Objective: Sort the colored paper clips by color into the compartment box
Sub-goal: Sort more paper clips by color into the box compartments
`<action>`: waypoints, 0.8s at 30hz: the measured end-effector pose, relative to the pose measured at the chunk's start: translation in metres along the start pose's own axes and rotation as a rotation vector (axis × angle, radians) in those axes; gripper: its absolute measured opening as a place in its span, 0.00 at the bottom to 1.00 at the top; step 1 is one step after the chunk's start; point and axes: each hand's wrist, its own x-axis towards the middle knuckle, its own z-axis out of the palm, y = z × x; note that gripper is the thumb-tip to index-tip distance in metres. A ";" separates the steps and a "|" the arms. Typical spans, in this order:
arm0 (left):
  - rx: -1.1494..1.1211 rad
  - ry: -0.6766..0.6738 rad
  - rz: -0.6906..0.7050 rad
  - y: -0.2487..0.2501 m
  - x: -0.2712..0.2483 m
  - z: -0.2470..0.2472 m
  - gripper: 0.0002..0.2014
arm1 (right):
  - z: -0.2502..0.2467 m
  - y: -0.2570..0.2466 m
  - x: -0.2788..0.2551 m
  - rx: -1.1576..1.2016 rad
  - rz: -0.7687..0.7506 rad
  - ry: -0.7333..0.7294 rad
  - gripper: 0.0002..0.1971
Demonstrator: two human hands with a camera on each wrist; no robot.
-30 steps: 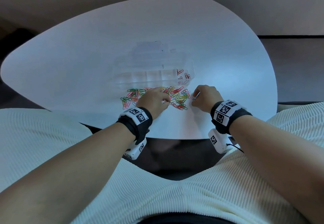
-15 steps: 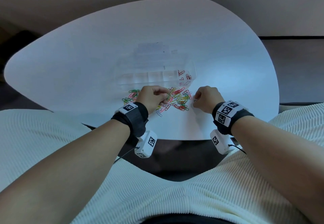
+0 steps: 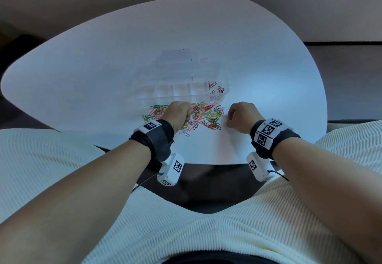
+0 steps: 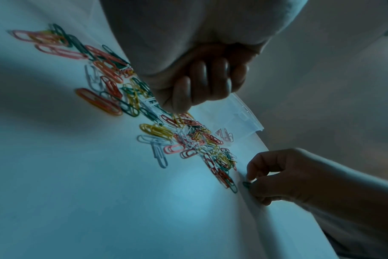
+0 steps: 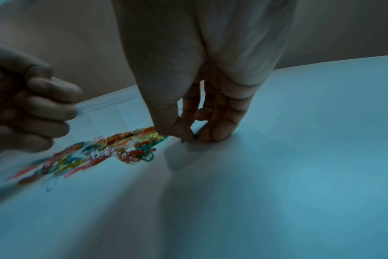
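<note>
A heap of colored paper clips [image 3: 206,117] lies on the white table just in front of a clear compartment box [image 3: 182,90]. A few red clips [image 3: 216,89] sit in the box's right-end compartment. My left hand [image 3: 189,117] hovers over the heap's left half with the fingers [image 4: 202,84] curled into a fist; no clip shows in it. My right hand [image 3: 228,122] is down on the table at the heap's right edge. Its thumb and fingers pinch a green paper clip [image 4: 246,184], also visible as the green clip [image 5: 195,138] in the right wrist view.
The white table [image 3: 124,57] is rounded, and its near edge runs just under both wrists. The box's other compartments look see-through, with nothing colored in them. A faint clear lid [image 3: 177,57] lies behind the box.
My left hand has lifted off the heap, rolled at the wrist and curled into a fist. The right hand has moved slightly toward me at the heap's right edge.
</note>
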 end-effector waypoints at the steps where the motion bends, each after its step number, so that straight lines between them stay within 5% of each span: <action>1: 0.094 -0.004 0.042 -0.001 -0.001 0.000 0.16 | -0.001 0.001 0.000 0.001 -0.015 -0.006 0.05; 8: 0.915 -0.136 0.339 0.004 -0.008 0.019 0.09 | -0.003 -0.004 -0.002 -0.109 0.006 0.019 0.06; 15: 1.175 -0.062 0.408 0.006 0.007 0.042 0.16 | 0.005 -0.013 -0.010 -0.290 -0.026 0.026 0.07; 24: 1.123 -0.013 0.354 -0.007 0.015 0.037 0.10 | -0.010 -0.006 -0.010 0.531 0.247 -0.163 0.09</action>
